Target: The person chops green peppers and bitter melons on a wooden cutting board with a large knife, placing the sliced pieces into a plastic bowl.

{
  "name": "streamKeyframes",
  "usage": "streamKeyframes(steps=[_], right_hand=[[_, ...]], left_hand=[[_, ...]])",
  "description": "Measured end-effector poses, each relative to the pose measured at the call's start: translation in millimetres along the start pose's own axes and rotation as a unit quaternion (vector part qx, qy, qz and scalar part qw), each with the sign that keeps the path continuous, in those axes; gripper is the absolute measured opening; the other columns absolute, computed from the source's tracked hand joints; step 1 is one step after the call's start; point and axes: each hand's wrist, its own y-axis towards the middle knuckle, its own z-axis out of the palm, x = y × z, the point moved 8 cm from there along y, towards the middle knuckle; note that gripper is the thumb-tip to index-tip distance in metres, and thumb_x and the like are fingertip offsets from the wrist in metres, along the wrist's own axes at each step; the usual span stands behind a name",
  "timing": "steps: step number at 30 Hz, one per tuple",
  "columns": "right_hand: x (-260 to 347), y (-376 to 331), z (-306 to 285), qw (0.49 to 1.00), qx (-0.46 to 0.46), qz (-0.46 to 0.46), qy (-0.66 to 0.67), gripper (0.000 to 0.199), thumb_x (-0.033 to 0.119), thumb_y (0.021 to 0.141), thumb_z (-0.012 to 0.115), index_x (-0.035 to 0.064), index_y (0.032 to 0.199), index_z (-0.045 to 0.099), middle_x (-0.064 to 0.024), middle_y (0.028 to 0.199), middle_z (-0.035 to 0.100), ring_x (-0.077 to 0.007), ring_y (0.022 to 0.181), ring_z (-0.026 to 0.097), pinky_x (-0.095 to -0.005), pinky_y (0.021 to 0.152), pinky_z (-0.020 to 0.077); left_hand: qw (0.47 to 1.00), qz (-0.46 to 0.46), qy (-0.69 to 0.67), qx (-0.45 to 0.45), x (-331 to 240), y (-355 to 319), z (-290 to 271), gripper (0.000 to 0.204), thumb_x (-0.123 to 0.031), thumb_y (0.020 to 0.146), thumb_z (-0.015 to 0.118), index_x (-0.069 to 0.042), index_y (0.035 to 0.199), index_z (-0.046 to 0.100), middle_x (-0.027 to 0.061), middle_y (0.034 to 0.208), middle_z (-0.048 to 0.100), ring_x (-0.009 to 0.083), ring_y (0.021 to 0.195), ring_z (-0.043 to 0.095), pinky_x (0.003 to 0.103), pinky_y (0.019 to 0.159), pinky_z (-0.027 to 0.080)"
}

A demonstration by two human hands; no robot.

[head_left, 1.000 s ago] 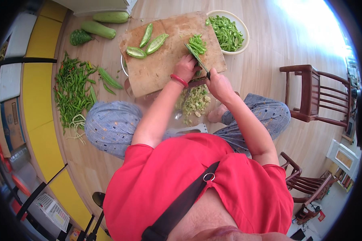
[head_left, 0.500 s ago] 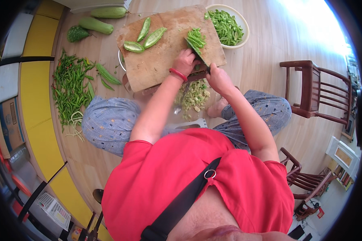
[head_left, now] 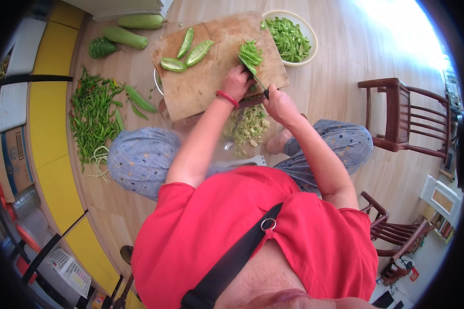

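My right hand [head_left: 282, 105] is closed round the handle of a kitchen knife [head_left: 254, 73], its blade slanting toward the far left across the right part of a wooden cutting board [head_left: 206, 92]. Against the blade's near side, my left hand [head_left: 237, 84], with a red bracelet at the wrist, curls its fingers on a piece of bitter melon, mostly hidden by them. On the blade's far side lies a small heap of thin green slices [head_left: 251, 53]. Several hollowed bitter melon halves [head_left: 199, 53] rest at the board's far left. A pale bowl [head_left: 315, 44] behind the board's right corner holds more slices.
Green chillies [head_left: 95, 113] are spread on the floor at left, beside a whole bitter melon [head_left: 140, 99]. Long green gourds [head_left: 125, 37] and a dark round one [head_left: 101, 47] lie beyond. Pale scraps [head_left: 250, 126] sit below the board. Wooden chairs [head_left: 392, 113] stand at right.
The whole view has shifted slightly. Both hands keep their places at the knife and the bitter melon, and the slices beside the blade have moved only a little.
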Motion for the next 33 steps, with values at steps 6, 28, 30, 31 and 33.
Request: streamKeyframes(steps=[6,28,30,31,33], right_hand=[[-3.3,1.8,4.0,1.000,-0.003,-0.001,0.006,0.022,0.015,0.078,0.054,-0.0025,0.089,0.045,-0.0287,0.077,0.059,-0.0447,0.078,0.058,-0.0507,0.072,0.0457],[-1.9,6.2,14.9,1.000,-0.026,-0.005,-0.017,0.022,0.015,0.079,0.054,-0.0016,0.089,0.044,-0.0276,0.074,0.059,-0.0436,0.075,0.058,-0.0511,0.068,0.0451],[-1.2,5.1,9.0,0.999,-0.029,-0.002,-0.015,0.022,0.015,0.079,0.054,-0.0016,0.088,0.044,-0.0275,0.074,0.059,-0.0434,0.075,0.058,-0.0510,0.067,0.0451],[-1.5,-0.9,8.2,1.000,-0.023,-0.004,-0.012,0.021,0.014,0.078,0.053,-0.0020,0.088,0.045,-0.0273,0.074,0.059,-0.0429,0.075,0.059,-0.0505,0.067,0.0458],[1.8,-3.6,4.1,1.000,-0.012,-0.010,-0.017,0.021,0.014,0.078,0.053,-0.0025,0.087,0.045,-0.0273,0.075,0.060,-0.0425,0.074,0.059,-0.0500,0.067,0.0464]], left_hand=[[0.989,0.018,0.072,0.125,-15.7,-14.0,8.2,0.016,-0.012,0.069,0.064,-0.004,0.082,0.061,0.0102,0.093,0.057,0.0285,0.087,0.056,0.036,0.070,0.049],[0.992,-0.017,0.020,0.122,2.7,-21.5,24.3,0.017,-0.014,0.073,0.063,-0.007,0.088,0.064,0.0123,0.092,0.060,0.0309,0.084,0.059,0.038,0.071,0.050],[0.993,-0.019,0.016,0.119,2.4,-19.6,24.7,0.015,-0.014,0.073,0.064,-0.008,0.087,0.064,0.0122,0.090,0.060,0.0307,0.083,0.059,0.039,0.070,0.050],[0.993,-0.024,0.007,0.115,1.6,-23.1,23.4,0.014,-0.014,0.073,0.064,-0.008,0.085,0.064,0.0122,0.090,0.060,0.0306,0.083,0.059,0.039,0.070,0.050],[0.993,-0.034,-0.002,0.110,5.1,-22.8,22.9,0.013,-0.014,0.072,0.064,-0.008,0.084,0.064,0.0121,0.089,0.060,0.0305,0.083,0.059,0.039,0.070,0.050]])
